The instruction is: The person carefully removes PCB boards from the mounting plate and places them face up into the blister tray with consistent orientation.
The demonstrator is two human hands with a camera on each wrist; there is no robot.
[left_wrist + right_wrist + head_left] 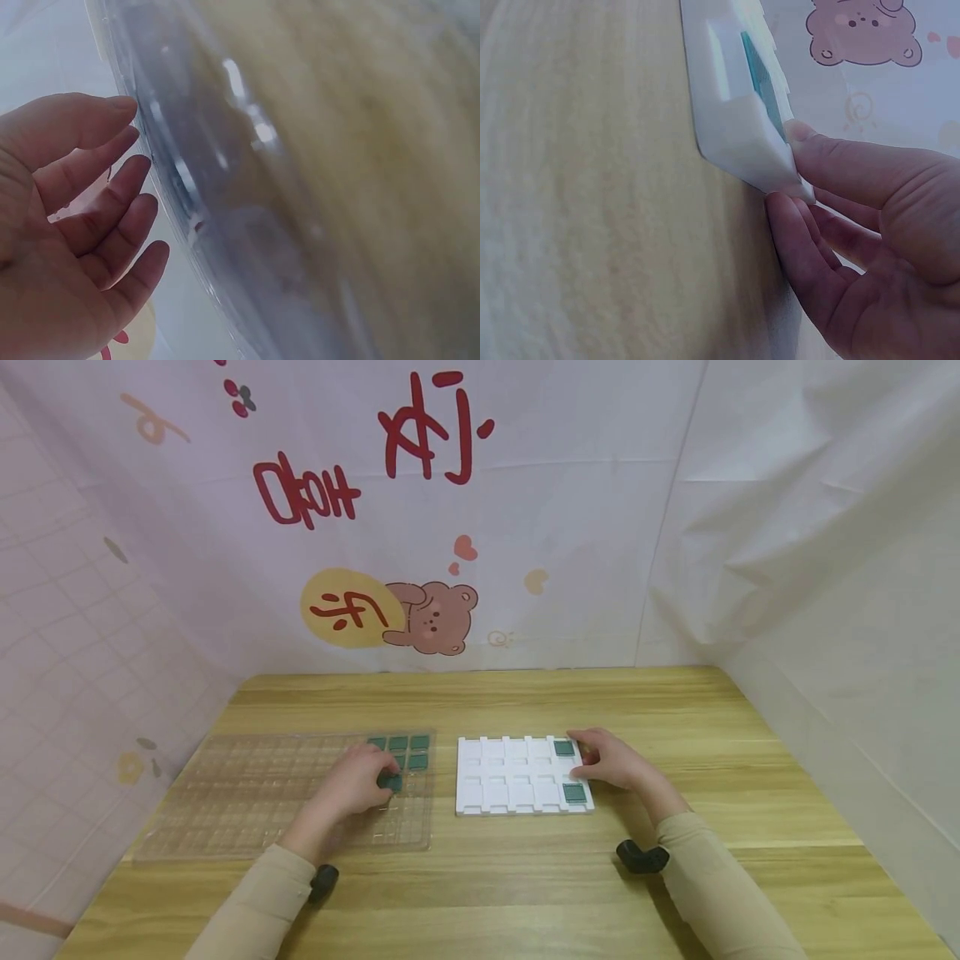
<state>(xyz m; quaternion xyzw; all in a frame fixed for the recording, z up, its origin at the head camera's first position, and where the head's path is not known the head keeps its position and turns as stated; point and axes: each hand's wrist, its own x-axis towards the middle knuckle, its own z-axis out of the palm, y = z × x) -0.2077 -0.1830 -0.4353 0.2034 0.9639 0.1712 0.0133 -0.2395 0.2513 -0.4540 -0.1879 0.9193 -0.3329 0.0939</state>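
My left hand (358,783) reaches over the right part of a clear plastic tray (255,777). Its thumb and a finger pinch a small green square piece (391,782) at tray level. Several more green square pieces (419,742) lie in the compartments just beyond. The left wrist view shows the curled fingers at the tray's side, with the piece hidden. My right hand (611,762) grips the right end of a white compartment tray (495,777), thumb and fingers around its edge. Two green squares sit in that end's compartments, a far one (564,748) and a near one (574,792).
Both trays lie side by side on a wooden table (495,885), with a narrow gap between them. A printed cloth (570,510) hangs behind the table and along its sides. Black wrist devices are on the left wrist (324,883) and right wrist (642,857).
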